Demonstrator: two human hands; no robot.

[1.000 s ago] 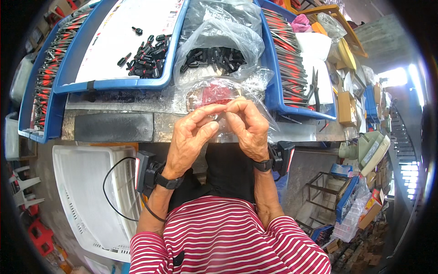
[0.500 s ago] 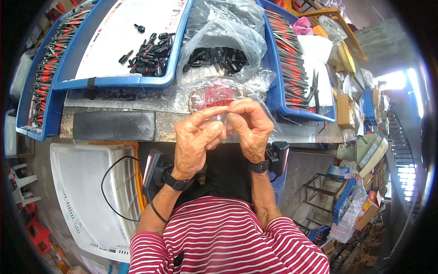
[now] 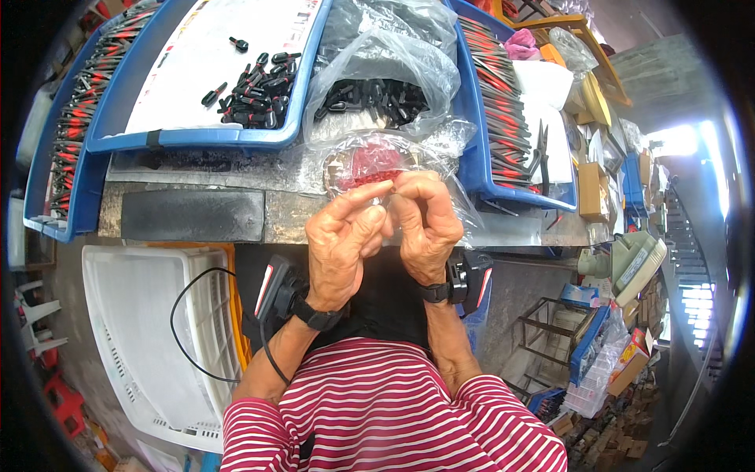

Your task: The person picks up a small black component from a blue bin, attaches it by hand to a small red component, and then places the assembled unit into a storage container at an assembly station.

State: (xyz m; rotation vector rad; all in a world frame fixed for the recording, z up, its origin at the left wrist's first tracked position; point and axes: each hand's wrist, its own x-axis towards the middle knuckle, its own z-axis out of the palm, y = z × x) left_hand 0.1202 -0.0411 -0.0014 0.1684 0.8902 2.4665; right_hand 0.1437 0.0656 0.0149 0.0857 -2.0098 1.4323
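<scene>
Clear plastic bag [image 3: 377, 75] w/ black parts, betw. blue trays; cardboard boxes [image 3: 591, 189] right.

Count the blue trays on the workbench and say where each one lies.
3: one far left holding pliers, one upper left with black handles, one right holding pliers. Others may be hidden.

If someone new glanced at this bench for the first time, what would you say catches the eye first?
First, the two hands: the left hand and right hand meet fingertip to fingertip at the middle, pinching something too small to make out. Just behind them lies a clear plastic bag of red parts, with a bag of black parts beyond it. To the left, a blue tray holds a heap of small black pieces.
</scene>
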